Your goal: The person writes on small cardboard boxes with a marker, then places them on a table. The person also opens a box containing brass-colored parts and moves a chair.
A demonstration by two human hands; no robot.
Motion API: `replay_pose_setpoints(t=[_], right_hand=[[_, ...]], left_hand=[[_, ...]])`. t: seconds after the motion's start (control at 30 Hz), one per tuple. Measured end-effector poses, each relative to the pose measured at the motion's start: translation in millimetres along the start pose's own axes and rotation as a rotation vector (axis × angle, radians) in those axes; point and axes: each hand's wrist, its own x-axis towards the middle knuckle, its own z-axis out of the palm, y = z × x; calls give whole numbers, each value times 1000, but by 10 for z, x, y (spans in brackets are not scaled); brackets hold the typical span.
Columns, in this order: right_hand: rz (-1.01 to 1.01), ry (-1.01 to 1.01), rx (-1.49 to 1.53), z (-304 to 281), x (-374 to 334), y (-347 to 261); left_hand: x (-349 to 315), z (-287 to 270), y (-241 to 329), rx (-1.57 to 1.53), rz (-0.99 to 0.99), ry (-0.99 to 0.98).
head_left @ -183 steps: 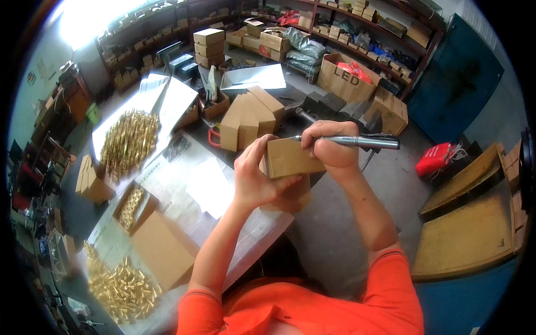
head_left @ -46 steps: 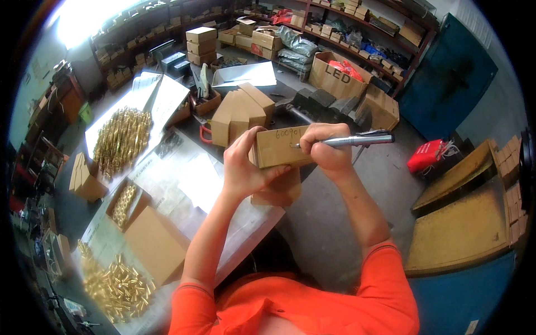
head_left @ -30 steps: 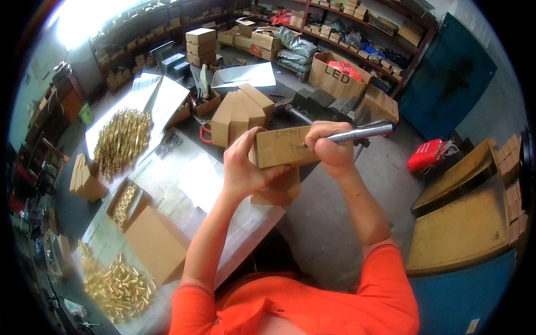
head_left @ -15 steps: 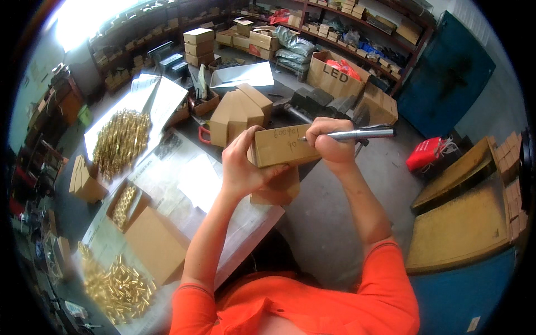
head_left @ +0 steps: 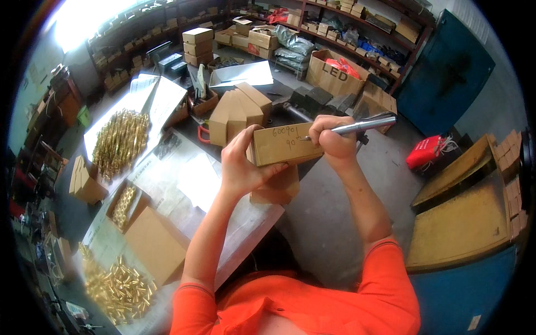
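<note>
Head view: we find the left hand (head_left: pixel 241 167) gripping a brown carton (head_left: pixel 279 153), held between the hands; the right hand (head_left: pixel 336 139) grips a silver pen (head_left: pixel 365 124). The second handwritten line (head_left: pixel 291 144) has lengthened; we judge marking unfinished.

The right hand (head_left: pixel 336 138) hides part of the pen (head_left: pixel 363 125) and a corner of the held box (head_left: pixel 279 151).
</note>
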Motion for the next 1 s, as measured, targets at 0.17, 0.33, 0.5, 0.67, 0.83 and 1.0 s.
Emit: replay_pose_setpoints(t=[0.17,0.33,0.5,0.67,0.83,1.0], right_hand=[[-29,23,-127,26,6,-23],[-36,-48,-92,-20,-4,6],[-8,-19,116,-36,0,16],[-14,-19,-58,-30,2,28],[-111,5,197,-98,0,132],[-289,232,140,-582,-46,-277]], left_hand=[[3,-6,0,2,-1,2],[-4,-9,18,-6,-6,3],[-2,-2,1,2,-2,1],[0,-11,-5,46,-58,-26],[-19,-22,-10,43,-18,-12],[-19,-20,11,28,-17,-23]])
